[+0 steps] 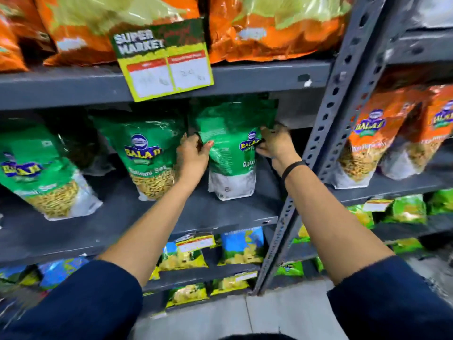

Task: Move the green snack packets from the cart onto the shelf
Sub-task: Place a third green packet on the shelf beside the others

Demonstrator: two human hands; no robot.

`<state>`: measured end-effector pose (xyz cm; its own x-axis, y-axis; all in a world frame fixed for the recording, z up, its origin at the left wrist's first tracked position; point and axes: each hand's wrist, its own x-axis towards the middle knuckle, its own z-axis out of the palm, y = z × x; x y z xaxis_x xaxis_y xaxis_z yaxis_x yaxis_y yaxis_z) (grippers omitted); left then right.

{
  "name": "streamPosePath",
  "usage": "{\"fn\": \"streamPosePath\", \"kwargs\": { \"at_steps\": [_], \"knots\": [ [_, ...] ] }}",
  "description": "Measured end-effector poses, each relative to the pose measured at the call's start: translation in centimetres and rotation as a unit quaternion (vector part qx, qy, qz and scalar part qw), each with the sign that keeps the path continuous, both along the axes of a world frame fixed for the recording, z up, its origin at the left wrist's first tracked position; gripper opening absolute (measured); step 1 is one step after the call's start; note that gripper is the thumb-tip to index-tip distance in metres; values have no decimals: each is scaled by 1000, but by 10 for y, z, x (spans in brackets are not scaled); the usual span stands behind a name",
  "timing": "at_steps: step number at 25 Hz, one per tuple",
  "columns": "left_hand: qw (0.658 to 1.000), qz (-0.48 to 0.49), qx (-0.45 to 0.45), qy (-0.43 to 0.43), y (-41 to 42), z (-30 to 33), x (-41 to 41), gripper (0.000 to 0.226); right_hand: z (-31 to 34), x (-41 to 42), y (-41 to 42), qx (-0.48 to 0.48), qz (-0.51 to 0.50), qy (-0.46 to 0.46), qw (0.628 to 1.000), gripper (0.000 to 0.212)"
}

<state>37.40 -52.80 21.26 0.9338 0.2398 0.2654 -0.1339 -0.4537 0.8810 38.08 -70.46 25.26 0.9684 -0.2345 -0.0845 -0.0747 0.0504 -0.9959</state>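
Note:
A green snack packet [230,153] stands upright on the grey middle shelf [152,217], near the right upright. My left hand [193,155] grips its left edge and my right hand [275,143] grips its right edge. Two more green packets stand on the same shelf: one [149,153] just left of my left hand, another [41,173] leaning at the far left. The cart is out of view.
A perforated grey upright [326,123] rises right of my right hand. A yellow price tag [164,60] hangs from the shelf above, under orange packets [269,28]. More orange packets [367,138] fill the right bay. Small blue and green packets [240,246] sit on lower shelves.

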Motion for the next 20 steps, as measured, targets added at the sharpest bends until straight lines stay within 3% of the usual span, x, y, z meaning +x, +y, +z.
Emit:
{"fn": "streamPosePath", "kwargs": {
  "at_steps": [3, 5, 7, 9, 11, 14, 17, 20],
  "knots": [
    [996, -5, -80, 25, -16, -10, 4, 26, -18, 13, -2, 32, 9, 2, 999, 18],
    [966, -40, -249, 56, -28, -2, 2, 45, -32, 14, 1, 12, -59, -48, 997, 24],
    [920, -54, -364, 134, -34, -5, 6, 66, -58, -3, 11, 32, -131, -29, 990, 41],
    [918, -47, -348, 185, -33, -24, 18, 79, -86, -29, 28, 96, -67, 62, 991, 47],
    [938, 13, -303, 170, -26, -45, 24, 86, -103, -37, 35, 120, 39, 105, 986, 47],
    [954, 141, -237, 115, -19, -56, 30, 77, -109, -4, 9, 76, -40, 92, 992, 44],
    [956, 100, -234, 145, -28, -67, 34, 67, -118, 3, -11, 73, -69, 126, 987, 55],
    [942, 16, -275, 192, -41, -83, 37, 61, -129, -2, 0, 60, 1, 143, 988, 69]
  ]
}}
